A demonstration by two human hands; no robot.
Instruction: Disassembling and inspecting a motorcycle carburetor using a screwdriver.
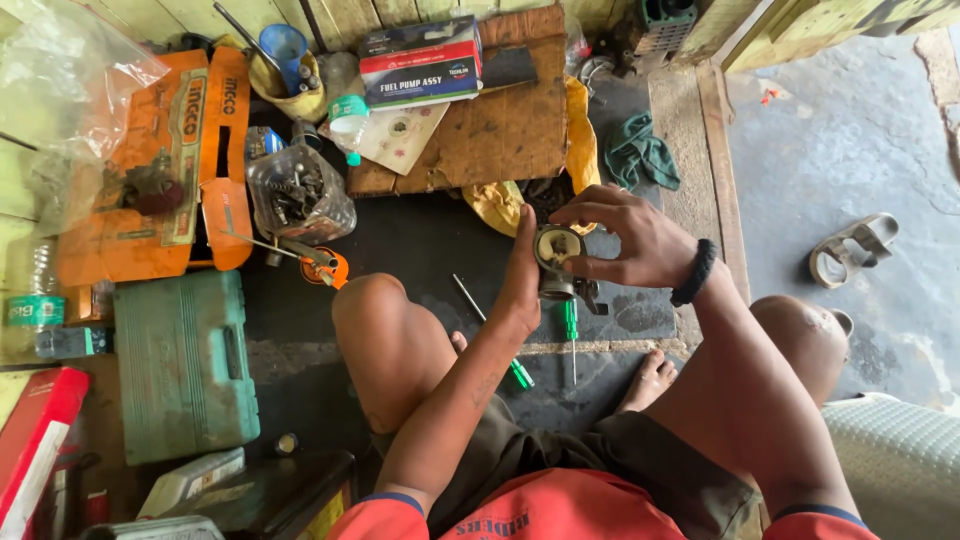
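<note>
Far left, a crumpled clear plastic bag lay over an orange tool case that sat open and flat on the floor, and below it a closed green case rested beside the person's knee. A clear plastic jar full of small metal parts stood just right of the orange case, with a blue cup behind it. Further along, a red, white and dark box sat on a brown board.

Centre stage, the left hand was curled around the side of a small metal engine part with a pale round face, held up above the dark floor mat between the knees. The right hand clamped it from the other side, fingers pressed over the top. Two green-handled screwdrivers lay on the mat just beneath. A dark green rag sat beyond, and off right a sandal lay on bare concrete.
</note>
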